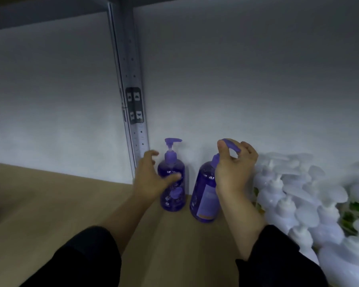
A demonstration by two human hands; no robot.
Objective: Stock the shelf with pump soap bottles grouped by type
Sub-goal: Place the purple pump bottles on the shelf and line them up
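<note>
A pale grey back wall [247,83] fills the view from nine o'clock across to three o'clock. A perforated metal upright [131,83] runs from twelve o'clock down toward the centre, leaning slightly. Partway down it sits a dark bracket [134,108] with pale slots. Along twelve o'clock, a darker grey board [50,15] spans overhead, meeting the top of the upright. At eight o'clock there is a dark blurred patch, too unclear to identify.

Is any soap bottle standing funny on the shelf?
Yes. The right purple bottle leans over, its pump held by the right hand. The left purple bottle stands straight, touched by the left hand.
</note>
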